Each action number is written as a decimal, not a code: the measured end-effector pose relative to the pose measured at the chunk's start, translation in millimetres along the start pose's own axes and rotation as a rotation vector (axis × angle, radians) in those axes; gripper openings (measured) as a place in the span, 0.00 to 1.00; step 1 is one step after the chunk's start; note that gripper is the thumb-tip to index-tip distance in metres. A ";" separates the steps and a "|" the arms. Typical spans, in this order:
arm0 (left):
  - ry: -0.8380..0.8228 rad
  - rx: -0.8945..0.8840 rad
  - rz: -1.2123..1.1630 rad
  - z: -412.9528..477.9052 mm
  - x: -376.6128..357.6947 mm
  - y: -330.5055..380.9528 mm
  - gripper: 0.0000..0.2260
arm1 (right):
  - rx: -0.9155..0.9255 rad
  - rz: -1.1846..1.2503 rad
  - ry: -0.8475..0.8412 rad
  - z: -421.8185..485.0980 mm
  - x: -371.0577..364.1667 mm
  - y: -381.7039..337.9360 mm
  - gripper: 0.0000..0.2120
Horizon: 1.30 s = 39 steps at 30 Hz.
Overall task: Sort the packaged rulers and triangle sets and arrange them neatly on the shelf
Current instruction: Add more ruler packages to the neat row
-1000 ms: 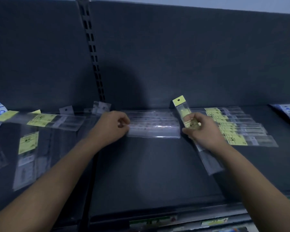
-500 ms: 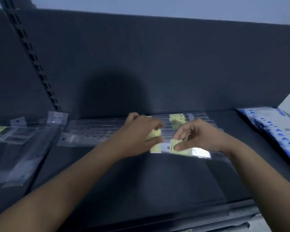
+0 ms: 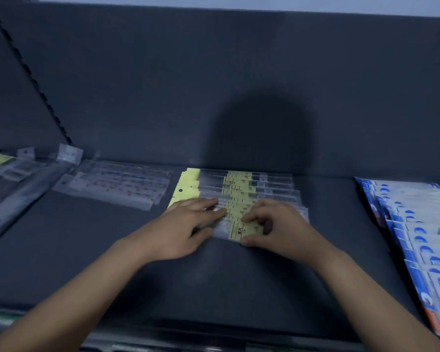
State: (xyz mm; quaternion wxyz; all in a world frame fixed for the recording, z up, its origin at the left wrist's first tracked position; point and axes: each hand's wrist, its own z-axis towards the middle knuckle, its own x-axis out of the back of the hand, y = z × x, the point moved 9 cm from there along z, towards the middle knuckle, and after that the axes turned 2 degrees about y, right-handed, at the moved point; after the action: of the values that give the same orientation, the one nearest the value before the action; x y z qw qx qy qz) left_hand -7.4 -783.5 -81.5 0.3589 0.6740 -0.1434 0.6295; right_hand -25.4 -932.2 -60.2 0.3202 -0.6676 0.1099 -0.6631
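Observation:
A fanned row of clear ruler packages with yellow labels (image 3: 239, 184) lies flat in the middle of the dark shelf (image 3: 214, 280). Its frontmost ruler package (image 3: 241, 228) sits between my hands. My left hand (image 3: 186, 227) lies on its left part, fingers spread flat on top and thumb at the front edge. My right hand (image 3: 280, 224) pinches its right part, with fingertips on the yellow label and the thumb under the front edge. The package's two ends are hidden under my hands.
A pile of clear packages without yellow labels (image 3: 117, 185) lies to the left, with looser packages (image 3: 13, 174) beyond the slotted shelf upright (image 3: 36, 80). Blue-and-white packages (image 3: 417, 229) overlap along the right side. The shelf's back panel rises just behind the rows.
The view has swung right. My right hand brought the yellow-labelled package to the front of the fanned row; my left hand left the clear pile and joined it there. Both hands now press it flat.

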 end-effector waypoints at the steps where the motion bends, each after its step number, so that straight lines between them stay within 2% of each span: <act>1: -0.010 0.011 0.005 -2.2 -2.4 0.6 0.22 | 0.013 -0.021 -0.013 1.0 -0.5 -1.0 0.20; 9: 0.130 0.158 0.074 -33.3 35.0 -11.4 0.24 | 0.143 -0.193 0.051 18.5 -5.3 -43.9 0.20; 16: 0.208 0.324 0.347 -130.6 95.8 -82.6 0.26 | 0.240 -0.340 0.085 49.8 -51.5 -156.2 0.28; 19: 0.198 0.408 0.402 -180.0 111.1 -127.5 0.28 | 0.249 -0.321 0.116 61.1 -80.2 -206.3 0.30; 25: 0.107 0.463 0.423 -275.0 127.8 -225.6 0.29 | 0.141 -0.168 0.100 90.7 -172.2 -300.8 0.26; 29: 0.128 0.453 0.365 -309.5 146.4 -274.7 0.28 | 0.064 -0.171 0.063 124.7 -217.9 -338.4 0.18; 35: 0.084 0.417 0.336 -292.0 165.4 -329.3 0.24 | -0.091 -0.246 -0.002 179.1 -253.8 -342.7 0.14; 39: 0.083 0.405 0.345 -255.8 173.6 -363.3 0.19 | -0.146 -0.219 0.106 203.6 -255.4 -335.7 0.13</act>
State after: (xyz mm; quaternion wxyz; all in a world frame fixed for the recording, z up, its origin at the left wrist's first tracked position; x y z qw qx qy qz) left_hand 65.1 -313.9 -39.4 0.1096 0.6714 -0.1126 0.7243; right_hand 51.3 -470.1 -58.8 0.1902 -0.6612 0.1008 -0.7187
